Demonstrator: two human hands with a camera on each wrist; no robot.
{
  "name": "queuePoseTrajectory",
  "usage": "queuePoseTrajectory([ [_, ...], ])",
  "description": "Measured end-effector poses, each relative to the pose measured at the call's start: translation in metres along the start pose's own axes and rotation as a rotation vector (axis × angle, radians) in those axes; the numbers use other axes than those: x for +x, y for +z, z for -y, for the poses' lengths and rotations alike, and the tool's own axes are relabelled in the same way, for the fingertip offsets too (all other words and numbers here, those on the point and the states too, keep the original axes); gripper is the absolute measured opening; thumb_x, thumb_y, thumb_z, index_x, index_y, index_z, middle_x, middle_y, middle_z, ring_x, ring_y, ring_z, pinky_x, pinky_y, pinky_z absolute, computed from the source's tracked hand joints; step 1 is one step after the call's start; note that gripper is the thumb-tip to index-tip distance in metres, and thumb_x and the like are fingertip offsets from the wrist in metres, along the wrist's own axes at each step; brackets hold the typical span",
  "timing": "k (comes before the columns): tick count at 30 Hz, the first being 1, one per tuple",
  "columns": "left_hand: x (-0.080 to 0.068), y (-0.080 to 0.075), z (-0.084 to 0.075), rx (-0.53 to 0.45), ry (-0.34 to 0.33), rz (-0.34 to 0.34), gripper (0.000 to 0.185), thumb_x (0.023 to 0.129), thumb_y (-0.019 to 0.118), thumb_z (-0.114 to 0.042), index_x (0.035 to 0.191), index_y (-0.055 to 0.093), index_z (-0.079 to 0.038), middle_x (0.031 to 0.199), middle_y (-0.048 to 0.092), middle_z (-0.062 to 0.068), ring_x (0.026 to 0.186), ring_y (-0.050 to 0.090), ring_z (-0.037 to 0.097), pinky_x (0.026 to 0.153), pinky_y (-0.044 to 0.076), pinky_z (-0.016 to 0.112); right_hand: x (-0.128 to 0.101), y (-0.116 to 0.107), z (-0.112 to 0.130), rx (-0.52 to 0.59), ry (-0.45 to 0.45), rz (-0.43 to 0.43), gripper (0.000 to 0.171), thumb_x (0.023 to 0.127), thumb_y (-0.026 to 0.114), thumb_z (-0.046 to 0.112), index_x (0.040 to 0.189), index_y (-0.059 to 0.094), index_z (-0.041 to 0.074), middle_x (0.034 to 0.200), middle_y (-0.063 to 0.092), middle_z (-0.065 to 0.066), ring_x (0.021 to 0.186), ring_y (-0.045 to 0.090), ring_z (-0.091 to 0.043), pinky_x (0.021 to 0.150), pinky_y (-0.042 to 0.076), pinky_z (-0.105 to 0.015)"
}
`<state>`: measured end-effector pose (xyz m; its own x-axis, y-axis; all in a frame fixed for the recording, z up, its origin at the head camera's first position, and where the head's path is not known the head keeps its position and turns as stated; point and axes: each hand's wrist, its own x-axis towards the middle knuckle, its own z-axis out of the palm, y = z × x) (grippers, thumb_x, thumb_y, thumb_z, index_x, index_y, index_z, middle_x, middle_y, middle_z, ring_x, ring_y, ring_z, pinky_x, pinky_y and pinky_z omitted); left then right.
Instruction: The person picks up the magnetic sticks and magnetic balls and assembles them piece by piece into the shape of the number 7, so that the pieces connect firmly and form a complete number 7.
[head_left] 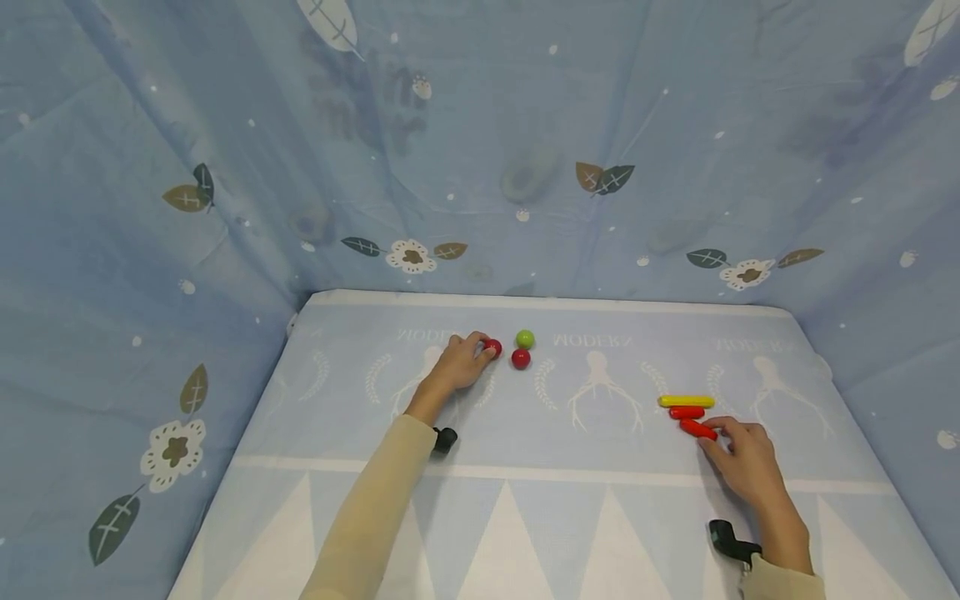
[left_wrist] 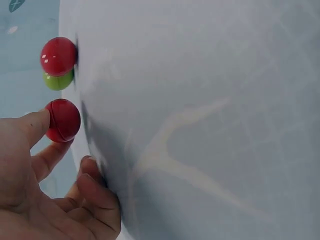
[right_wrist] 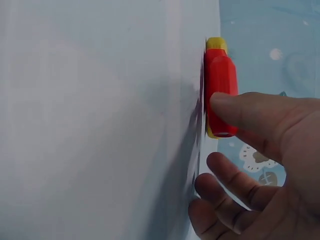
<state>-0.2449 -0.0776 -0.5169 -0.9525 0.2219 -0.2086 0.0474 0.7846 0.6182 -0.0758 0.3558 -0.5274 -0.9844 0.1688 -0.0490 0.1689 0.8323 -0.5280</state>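
Observation:
My left hand pinches a glossy red ball between thumb and index finger, low over the table. Just right of it are a second red ball and a green ball, side by side. At the right, my right hand holds one end of a short red stick with thumb and index finger, its other fingers loosely bent. Beyond that stick lie another red stick and a longer yellow stick, roughly parallel. The right wrist view shows the yellow stick's tip behind the red.
A pale blue and white patterned cloth covers the table. Blue fabric walls with leaf and flower prints rise at the back and both sides. A dark wrist device sits by the right wrist, another by the left.

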Motion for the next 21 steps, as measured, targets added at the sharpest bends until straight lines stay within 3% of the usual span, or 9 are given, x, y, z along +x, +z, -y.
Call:
queuePoseTrajectory([
  [4,-0.006,-0.003,0.003,-0.013,0.002,-0.006,0.043,0.105,0.051,-0.041,0.14,0.052,-0.015,0.115,0.052,0.016,0.096,0.056,0.028,0.087,0.046,0.046,-0.001,-0.001,0.006,-0.006,-0.043,-0.019,0.035,0.093,0.07,0.01,0.123,0.058,-0.003,0.111,0.048,-0.028,0.089,0.047,-0.035,0.068,0.045,-0.041],
  [11,-0.024,-0.009,0.004,-0.012,0.0,-0.016,0.044,0.104,0.054,-0.039,0.14,0.052,-0.015,0.106,0.052,0.011,0.09,0.054,0.025,0.079,0.047,0.043,0.0,0.0,0.022,0.032,-0.152,-0.049,0.028,0.092,0.07,0.005,0.118,0.061,-0.002,0.111,0.052,-0.028,0.092,0.05,-0.038,0.075,0.046,-0.054],
  [21,-0.057,-0.017,0.014,0.021,0.044,-0.068,0.041,0.103,0.057,-0.038,0.138,0.055,-0.016,0.106,0.053,0.012,0.09,0.055,0.025,0.078,0.047,0.044,0.013,0.008,0.045,0.105,-0.358,-0.095,0.029,0.086,0.074,-0.002,0.113,0.067,0.0,0.103,0.062,-0.018,0.092,0.053,-0.031,0.075,0.043,-0.037],
])
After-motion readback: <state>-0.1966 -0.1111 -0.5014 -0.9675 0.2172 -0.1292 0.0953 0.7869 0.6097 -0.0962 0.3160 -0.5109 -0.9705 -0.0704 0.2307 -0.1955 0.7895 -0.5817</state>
